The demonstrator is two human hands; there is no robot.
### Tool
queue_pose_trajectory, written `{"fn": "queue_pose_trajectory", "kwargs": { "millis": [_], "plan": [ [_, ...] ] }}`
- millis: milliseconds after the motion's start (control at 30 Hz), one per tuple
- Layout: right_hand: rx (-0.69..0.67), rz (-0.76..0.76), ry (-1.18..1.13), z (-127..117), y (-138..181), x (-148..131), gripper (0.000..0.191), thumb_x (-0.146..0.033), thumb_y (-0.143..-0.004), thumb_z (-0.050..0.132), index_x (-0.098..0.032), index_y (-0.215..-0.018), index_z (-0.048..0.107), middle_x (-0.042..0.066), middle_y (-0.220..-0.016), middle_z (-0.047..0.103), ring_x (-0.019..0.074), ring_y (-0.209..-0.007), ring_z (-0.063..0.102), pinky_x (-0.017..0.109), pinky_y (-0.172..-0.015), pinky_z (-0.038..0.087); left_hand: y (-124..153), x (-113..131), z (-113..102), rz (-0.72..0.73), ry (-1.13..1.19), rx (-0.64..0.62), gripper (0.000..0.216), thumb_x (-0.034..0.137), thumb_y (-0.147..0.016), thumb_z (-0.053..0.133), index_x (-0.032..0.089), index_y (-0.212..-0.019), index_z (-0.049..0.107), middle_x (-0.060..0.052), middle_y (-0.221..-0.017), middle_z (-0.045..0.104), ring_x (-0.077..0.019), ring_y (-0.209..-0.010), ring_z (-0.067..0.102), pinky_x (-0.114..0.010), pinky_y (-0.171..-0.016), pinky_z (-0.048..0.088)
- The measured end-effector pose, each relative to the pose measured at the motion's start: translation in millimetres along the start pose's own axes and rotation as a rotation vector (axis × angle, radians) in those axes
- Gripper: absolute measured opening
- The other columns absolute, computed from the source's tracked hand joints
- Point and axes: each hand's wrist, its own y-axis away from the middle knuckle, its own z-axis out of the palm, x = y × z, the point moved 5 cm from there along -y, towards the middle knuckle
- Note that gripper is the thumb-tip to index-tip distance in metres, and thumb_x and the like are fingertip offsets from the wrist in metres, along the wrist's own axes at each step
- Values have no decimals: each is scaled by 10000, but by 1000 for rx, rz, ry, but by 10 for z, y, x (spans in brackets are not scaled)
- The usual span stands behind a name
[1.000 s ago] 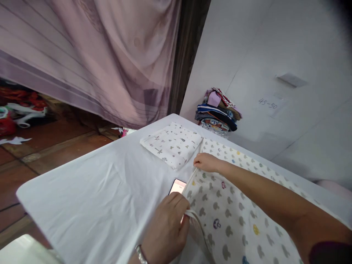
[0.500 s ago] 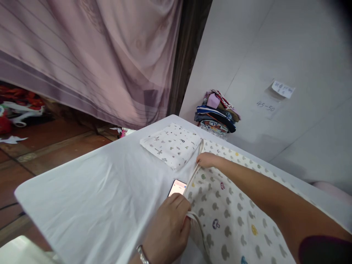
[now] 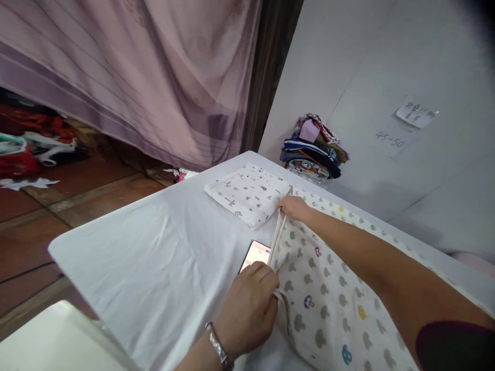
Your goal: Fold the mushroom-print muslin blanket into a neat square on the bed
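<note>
A white cloth with grey, yellow, blue and red mushroom prints (image 3: 332,288) spreads over the right side of the table. My left hand (image 3: 251,304), with a silver bracelet at the wrist, is closed on the hemmed edge of this cloth near the front. Farther off, my right hand (image 3: 294,207) pinches the same edge, the arm stretched across the cloth. Between the two hands the edge runs nearly straight. A phone with a lit screen (image 3: 257,250) lies on the table, partly hidden by my left hand and the cloth.
Just beyond my right hand lies a folded white cloth with small grey prints (image 3: 247,190) on the white-covered table (image 3: 131,252). A stack of folded clothes (image 3: 313,154) stands by the wall. A pink curtain (image 3: 174,77) hangs behind, and a white surface (image 3: 58,340) is at lower left.
The view has shifted a little, so things sit slightly right and higher. Both hands keep their hold on the cloth's edge, which looks slightly more lifted near my right hand.
</note>
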Motion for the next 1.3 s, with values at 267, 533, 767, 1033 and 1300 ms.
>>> {"fn": "queue_pose_trajectory", "kwargs": {
  "millis": [267,533,767,1033,1300],
  "plan": [
    [71,5,-100,19,212,-172,350,-122,-772,435,-226,-1047,624,61,-1077,616,218,-988,547,292,-759,421,6,22,53,23,-9,-42,185,50,-665,439,181,-789,476,-42,-783,521,-188,-776,459,-324,-681,398],
    [18,-718,-472,-144,852,-1113,624,-279,-681,677,-232,-1269,473,82,-1324,454,234,-1255,333,358,-1018,264,71,272,314,207,-35,-158,133,112,-636,505,182,-722,433,-41,-785,538,-175,-747,457,-309,-647,389],
    [-63,-836,-255,-44,1184,-1320,825,-290,-685,695,-273,-1387,262,101,-1446,266,253,-1346,138,452,-1039,171,117,365,449,308,-81,-171,99,163,-654,534,174,-725,466,-46,-788,557,-177,-760,466,-365,-746,387],
    [31,-991,-183,-109,1195,-1443,837,-237,-678,700,-252,-1386,255,104,-1417,321,237,-1327,201,425,-1028,186,115,371,478,319,-117,-181,81,173,-672,533,168,-724,470,-44,-774,561,-171,-740,470,-340,-679,384],
    [55,-1065,-153,-72,1111,-1492,723,-283,-744,657,-209,-1366,296,129,-1316,444,224,-1261,320,379,-959,272,111,374,455,315,-119,-181,81,172,-667,546,165,-715,482,-41,-753,566,-168,-722,464,-348,-671,378]
  ]
}}
